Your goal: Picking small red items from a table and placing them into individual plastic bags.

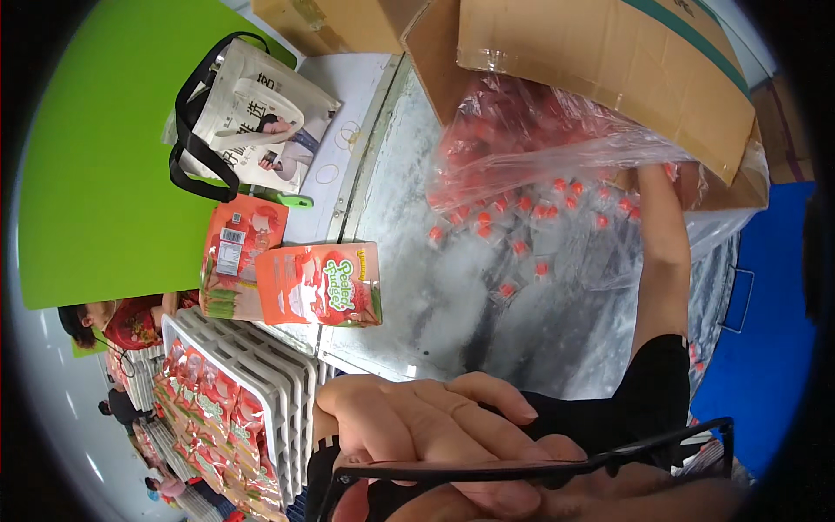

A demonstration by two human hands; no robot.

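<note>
My left hand (pixel 435 418) is raised close to the camera, beside a dark glasses frame (pixel 522 472). Its fingers are stretched and partly apart, with nothing seen in them. My right arm (pixel 663 261) reaches across the metal tabletop (pixel 391 296) to a tipped cardboard box (pixel 600 78). At its mouth my right hand (pixel 651 177) goes in by the clear plastic liner (pixel 522 165), its fingers hidden. Red wrapped candies (pixel 557 113) fill the liner. Several small clear-wrapped candies with red centres (pixel 519 248) lie loose on the metal before the box.
Two red printed pouches, one upper (pixel 318 283) and one behind (pixel 248 239), lie on the table's left. Beyond them are a green-handled tool (pixel 294 201) and a white tote bag (pixel 261 122). Stacked white crates (pixel 283 383) hold filled pouches at lower left; a person (pixel 135 331) is behind.
</note>
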